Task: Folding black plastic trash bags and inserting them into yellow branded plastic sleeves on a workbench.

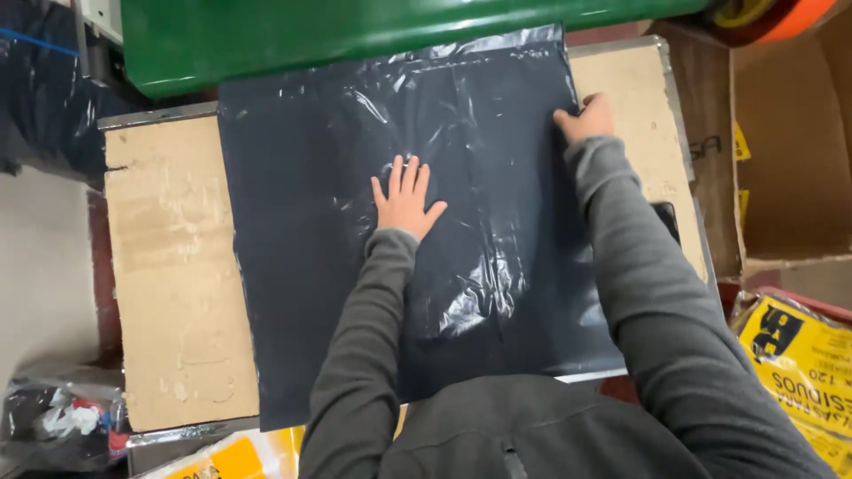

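Worn cardboard (pixel 177 293) topped the work table, with a black plastic bag (pixel 337 239) spread flat over it. Under the splayed, released fingers of the left hand (pixel 406 200) lay the bag's middle, while the right hand (pixel 586 118) pinched its right edge, fingers curled over it.

The large black plastic bag (pixel 355 266) covers the middle of the worn brown cardboard-topped table (pixel 169 293), and its near edge is lost under the grey sleeves. The right hand (pixel 586 117) curls over the bag's right edge, fingertips out of sight. The green plastic bin (pixel 355 35) and the yellow printed sack (pixel 799 364) run off the frame.
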